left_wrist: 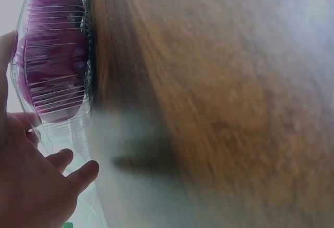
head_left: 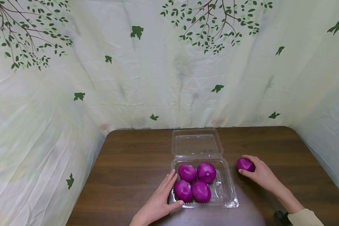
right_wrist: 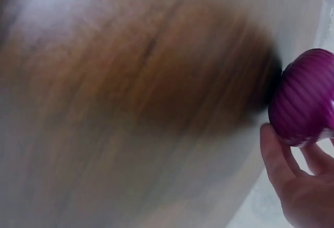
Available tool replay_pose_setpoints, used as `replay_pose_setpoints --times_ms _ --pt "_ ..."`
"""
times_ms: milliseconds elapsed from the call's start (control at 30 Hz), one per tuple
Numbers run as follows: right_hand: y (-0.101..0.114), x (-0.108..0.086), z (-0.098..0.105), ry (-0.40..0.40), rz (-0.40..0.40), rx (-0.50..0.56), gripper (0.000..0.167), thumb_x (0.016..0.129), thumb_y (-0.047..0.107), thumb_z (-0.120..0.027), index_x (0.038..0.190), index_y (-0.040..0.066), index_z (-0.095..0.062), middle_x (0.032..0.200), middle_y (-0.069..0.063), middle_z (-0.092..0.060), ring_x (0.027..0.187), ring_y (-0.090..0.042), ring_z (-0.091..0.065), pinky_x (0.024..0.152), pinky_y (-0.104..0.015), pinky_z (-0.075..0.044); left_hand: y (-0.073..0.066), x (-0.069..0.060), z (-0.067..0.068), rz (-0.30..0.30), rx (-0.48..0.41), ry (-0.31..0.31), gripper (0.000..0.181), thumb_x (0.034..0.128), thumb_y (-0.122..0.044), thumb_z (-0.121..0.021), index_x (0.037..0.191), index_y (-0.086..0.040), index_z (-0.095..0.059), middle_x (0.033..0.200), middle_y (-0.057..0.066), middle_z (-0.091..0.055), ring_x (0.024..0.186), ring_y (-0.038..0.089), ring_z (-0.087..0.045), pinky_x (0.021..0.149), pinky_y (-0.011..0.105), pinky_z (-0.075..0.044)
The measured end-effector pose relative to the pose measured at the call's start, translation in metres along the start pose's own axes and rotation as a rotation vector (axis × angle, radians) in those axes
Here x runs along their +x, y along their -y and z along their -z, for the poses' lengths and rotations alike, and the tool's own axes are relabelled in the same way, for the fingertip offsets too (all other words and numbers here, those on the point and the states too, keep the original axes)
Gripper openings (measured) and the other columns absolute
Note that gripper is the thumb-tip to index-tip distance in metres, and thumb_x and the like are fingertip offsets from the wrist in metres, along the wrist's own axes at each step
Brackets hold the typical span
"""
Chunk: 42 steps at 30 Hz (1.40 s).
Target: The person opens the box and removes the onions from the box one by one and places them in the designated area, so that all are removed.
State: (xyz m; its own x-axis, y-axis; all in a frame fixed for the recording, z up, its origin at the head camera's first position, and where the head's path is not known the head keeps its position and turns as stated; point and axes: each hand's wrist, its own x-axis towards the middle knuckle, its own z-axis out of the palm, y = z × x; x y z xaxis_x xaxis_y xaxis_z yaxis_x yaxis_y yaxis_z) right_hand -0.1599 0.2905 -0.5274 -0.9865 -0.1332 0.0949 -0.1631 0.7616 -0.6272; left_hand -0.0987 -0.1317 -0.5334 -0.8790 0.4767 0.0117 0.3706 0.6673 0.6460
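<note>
From the left, the left hand [head_left: 159, 202] lies along the near-left corner of the clear plastic clamshell container [head_left: 231, 185], its fingers extended on the left rim and its thumb set apart at the front edge, steadying rather than gripping. Too hard a push there could slide the light tray across the table [head_left: 141, 150] or flex its thin wall. Inside, the four red onions [head_left: 201, 191] crowd the left and middle; a knock could set these round bodies rolling into the bare strip on their right. Behind them the transparent lid [head_left: 196, 142] lies folded back, and a jolt at the hinge might swing it up.

Well to the right of the container, the right hand [head_left: 264, 175] has thumb and fingers clamped on opposite sides of the fifth red onion [head_left: 245, 164], which is on or barely above the table; I cannot tell which. Its smooth, curved skin might slip if the squeeze is uneven, and a low carry could catch the tray's right rim.

As for looks, the four in the tray are glossy deep magenta, the rear right one showing a pale end spot. The held one matches, plump, with fine ridges curving over its skin in the right wrist view.
</note>
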Motion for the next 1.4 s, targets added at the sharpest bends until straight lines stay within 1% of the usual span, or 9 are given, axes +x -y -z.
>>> replay_pose_setpoints --times_ms 167,400,667,1033,1267,1400 --pt "0.000 0.001 0.001 0.016 -0.030 0.027 0.066 0.084 0.038 -0.078 0.133 0.002 -0.052 0.124 -0.026 -0.055 0.105 -0.042 -0.059 0.079 -0.054 -0.053 0.000 0.000 0.000 0.015 -0.012 0.008 0.091 0.0874 -0.059 -0.065 0.158 -0.022 -0.021 0.165 -0.008 -0.007 0.149 0.029 -0.012 0.109 0.060 -0.029" --pt "0.000 -0.002 0.002 0.040 -0.057 0.030 0.073 0.083 0.040 -0.078 0.135 0.000 -0.048 0.128 -0.029 -0.053 0.106 -0.043 -0.059 0.080 -0.054 -0.054 0.000 0.000 -0.001 0.007 -0.023 0.006 0.091 0.0878 -0.056 -0.066 0.158 -0.021 -0.021 0.165 -0.006 -0.008 0.149 0.032 -0.012 0.109 0.060 -0.028" --pt "0.000 -0.005 0.001 0.046 -0.071 0.039 0.079 0.081 0.041 -0.079 0.139 -0.001 -0.045 0.131 -0.031 -0.051 0.108 -0.045 -0.058 0.081 -0.055 -0.053 0.000 0.000 0.000 0.029 -0.024 0.016 0.091 0.0873 -0.062 -0.063 0.159 -0.023 -0.020 0.164 -0.010 -0.006 0.149 0.031 -0.012 0.108 0.061 -0.029" --pt "0.002 -0.011 0.004 0.027 -0.082 0.039 0.083 0.083 0.046 -0.077 0.142 -0.001 -0.041 0.138 -0.030 -0.044 0.117 -0.049 -0.051 0.089 -0.062 -0.047 0.001 0.001 -0.001 0.029 -0.023 0.014 0.091 0.0871 -0.062 -0.062 0.159 -0.024 -0.020 0.164 -0.010 -0.006 0.149 0.030 -0.012 0.108 0.061 -0.030" --pt "0.005 -0.013 0.005 0.019 -0.079 0.035 0.083 0.083 0.045 -0.077 0.142 -0.001 -0.042 0.137 -0.030 -0.045 0.117 -0.049 -0.051 0.088 -0.062 -0.048 0.001 0.001 -0.001 0.025 -0.025 0.014 0.091 0.0872 -0.062 -0.063 0.159 -0.024 -0.020 0.164 -0.010 -0.006 0.149 0.029 -0.011 0.108 0.061 -0.030" --pt "0.008 -0.015 0.007 0.000 -0.064 0.006 0.082 0.082 0.046 -0.077 0.141 0.000 -0.043 0.137 -0.028 -0.046 0.118 -0.048 -0.047 0.086 -0.063 -0.048 0.001 0.001 0.000 0.024 -0.020 0.016 0.091 0.0873 -0.061 -0.063 0.159 -0.024 -0.020 0.164 -0.010 -0.006 0.149 0.029 -0.011 0.108 0.061 -0.030"
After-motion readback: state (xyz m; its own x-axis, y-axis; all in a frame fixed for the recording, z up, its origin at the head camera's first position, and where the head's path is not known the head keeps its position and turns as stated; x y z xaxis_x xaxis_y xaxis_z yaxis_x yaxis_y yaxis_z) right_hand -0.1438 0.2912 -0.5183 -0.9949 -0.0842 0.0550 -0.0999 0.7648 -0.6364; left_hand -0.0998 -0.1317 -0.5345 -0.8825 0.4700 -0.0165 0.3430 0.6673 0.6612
